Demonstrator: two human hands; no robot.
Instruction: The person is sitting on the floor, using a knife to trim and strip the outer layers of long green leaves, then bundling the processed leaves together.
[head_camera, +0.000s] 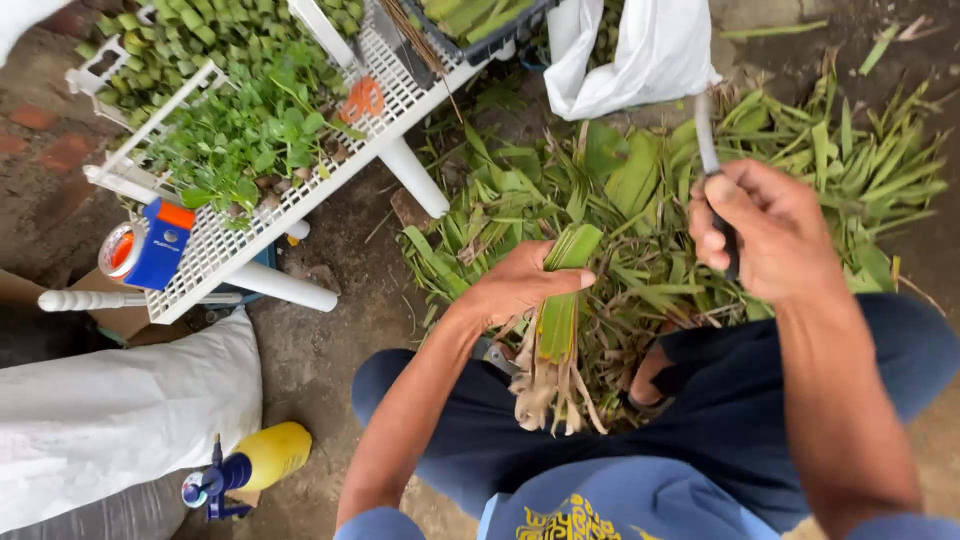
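My left hand (520, 285) grips a bunch of long green leaves (560, 320) with pale dry bases hanging down over my lap. To the right, my right hand (770, 230) is closed around the dark handle of a knife (708, 140), whose blade points up and away from me. The two hands are apart, the knife to the right of the bunch. Below them lies a pile of cut green leaves (640, 200) on the ground.
A white wire rack (260, 225) at the left holds leafy plants (240, 130), orange scissors (362, 98) and a blue-and-orange tape dispenser (150, 245). A white bag (640, 50) hangs at top. A white sack (110, 410) and yellow spray bottle (255, 460) lie at lower left.
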